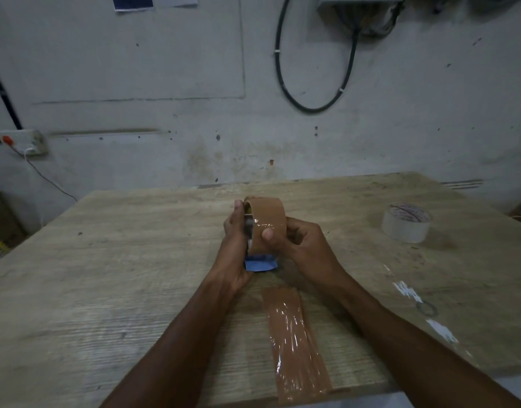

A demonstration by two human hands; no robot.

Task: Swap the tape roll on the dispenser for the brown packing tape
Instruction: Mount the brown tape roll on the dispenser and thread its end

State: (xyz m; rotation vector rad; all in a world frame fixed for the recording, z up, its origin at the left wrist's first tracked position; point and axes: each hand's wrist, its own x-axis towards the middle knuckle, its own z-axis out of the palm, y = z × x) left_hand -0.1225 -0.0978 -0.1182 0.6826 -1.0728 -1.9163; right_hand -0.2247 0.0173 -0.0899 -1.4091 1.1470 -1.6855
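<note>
The brown packing tape roll [266, 214] is held upright above the middle of the wooden table [106, 260], sitting on the blue tape dispenser [260, 263], of which only the lower blue part shows. My left hand [234, 240] grips the dispenser and the roll's left side. My right hand [297, 242] holds the roll's right side, thumb pressed on the tape's outer face. A clear tape roll [406, 222] lies flat on the table at the right.
A strip of brown tape [294, 343] is stuck on the table, running to the near edge. Whitish tape scraps [409, 293] mark the table at the right. A wall with a black cable [312, 83] stands behind the table.
</note>
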